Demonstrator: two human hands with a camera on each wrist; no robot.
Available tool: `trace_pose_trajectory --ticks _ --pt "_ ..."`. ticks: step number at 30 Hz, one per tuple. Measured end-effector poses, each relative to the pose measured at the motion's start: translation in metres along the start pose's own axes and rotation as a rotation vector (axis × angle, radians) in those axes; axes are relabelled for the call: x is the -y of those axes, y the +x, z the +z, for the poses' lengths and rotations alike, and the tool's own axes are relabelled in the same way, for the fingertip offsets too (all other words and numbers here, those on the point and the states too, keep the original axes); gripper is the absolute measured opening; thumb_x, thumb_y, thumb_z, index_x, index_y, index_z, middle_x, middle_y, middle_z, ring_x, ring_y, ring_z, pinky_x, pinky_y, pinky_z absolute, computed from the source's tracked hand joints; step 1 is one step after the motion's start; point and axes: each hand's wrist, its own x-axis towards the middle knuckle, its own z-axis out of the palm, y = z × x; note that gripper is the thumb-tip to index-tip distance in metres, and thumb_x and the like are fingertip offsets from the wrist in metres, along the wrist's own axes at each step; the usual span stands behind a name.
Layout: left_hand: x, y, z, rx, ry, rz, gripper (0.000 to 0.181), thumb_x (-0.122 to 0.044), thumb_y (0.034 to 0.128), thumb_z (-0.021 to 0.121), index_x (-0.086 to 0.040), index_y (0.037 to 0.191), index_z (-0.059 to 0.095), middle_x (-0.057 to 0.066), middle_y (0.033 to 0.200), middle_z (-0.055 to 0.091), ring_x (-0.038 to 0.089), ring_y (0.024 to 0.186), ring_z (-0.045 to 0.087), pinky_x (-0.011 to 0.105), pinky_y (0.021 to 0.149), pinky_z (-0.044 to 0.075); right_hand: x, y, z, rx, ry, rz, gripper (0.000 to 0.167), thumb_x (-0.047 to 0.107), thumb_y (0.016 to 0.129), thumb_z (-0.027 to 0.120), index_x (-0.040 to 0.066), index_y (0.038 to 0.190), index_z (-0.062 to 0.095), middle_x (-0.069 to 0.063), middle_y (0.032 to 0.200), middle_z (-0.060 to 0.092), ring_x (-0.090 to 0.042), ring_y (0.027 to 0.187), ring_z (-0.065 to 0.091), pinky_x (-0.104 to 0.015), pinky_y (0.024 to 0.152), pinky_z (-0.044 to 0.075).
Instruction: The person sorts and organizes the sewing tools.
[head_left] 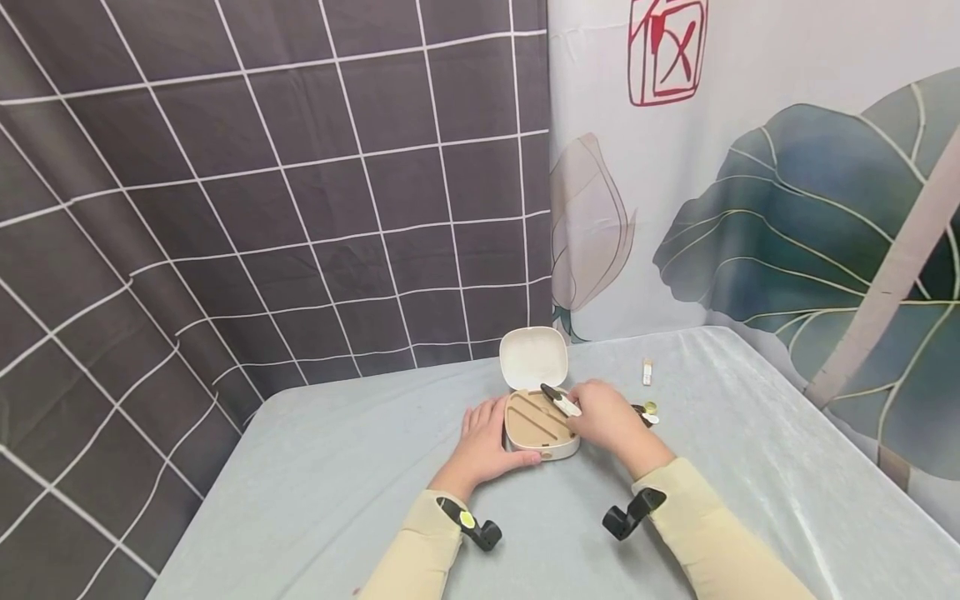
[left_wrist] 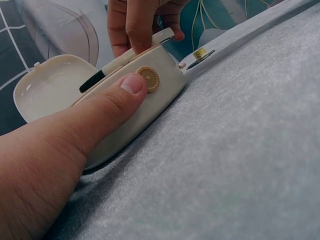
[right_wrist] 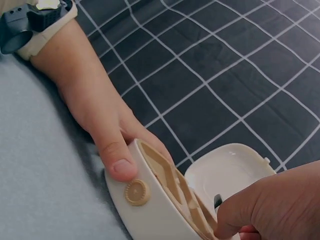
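Note:
An open cream box [head_left: 558, 452] with a tan compartmented insert [head_left: 531, 419] stands on the table, its lid [head_left: 534, 358] tipped back. A round, button-shaped piece [left_wrist: 148, 79] sits on its front wall. My left hand [head_left: 483, 444] holds the box at its left front corner; the thumb lies along the front beside the button piece, the other fingers at the left side. With my right hand [head_left: 606, 419] I grip a slim tool [head_left: 566, 406] with a dark end and a white body, over the right part of the insert. Its exact kind is unclear.
Right of the right hand lie a small yellow item [head_left: 650, 407] and a small white-and-dark item [head_left: 652, 418], partly hidden. Farther back on the grey cloth-covered table [head_left: 337, 483] lies a small white packet [head_left: 647, 372]. Hanging fabric [head_left: 360, 208] backs the table.

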Motion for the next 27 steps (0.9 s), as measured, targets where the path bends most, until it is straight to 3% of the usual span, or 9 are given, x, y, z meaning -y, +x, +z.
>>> trace_pose_trajectory --ticks 6,17,27 --pt "0.001 0.001 0.001 0.002 0.006 0.002 0.114 -0.073 0.0728 0.074 -0.014 0.159 0.028 0.012 0.153 0.039 0.032 0.146 0.031 0.058 0.122 0.013 0.007 -0.001 0.005 -0.020 -0.008 -0.038 0.024 0.007 0.072 0.073 0.002 0.096 0.073 -0.007 0.087 0.061 -0.021 0.077 0.056 -0.044 0.075 0.053" --pt "0.002 0.001 0.002 0.003 0.017 0.000 0.115 -0.074 0.0730 0.074 -0.015 0.159 0.027 0.011 0.152 0.041 0.032 0.145 0.032 0.057 0.122 0.013 0.013 -0.001 0.012 -0.023 -0.019 -0.086 0.017 0.006 0.076 0.071 0.005 0.093 0.073 -0.003 0.080 0.055 -0.017 0.071 0.050 -0.035 0.064 0.048" --pt "0.001 0.001 0.001 0.008 0.015 -0.001 0.116 -0.073 0.0736 0.074 -0.012 0.159 0.026 0.012 0.153 0.041 0.032 0.145 0.032 0.057 0.122 0.014 0.015 -0.001 0.017 -0.025 -0.034 -0.114 0.024 0.005 0.081 0.072 0.001 0.104 0.075 -0.004 0.086 0.062 -0.016 0.077 0.055 -0.036 0.071 0.053"
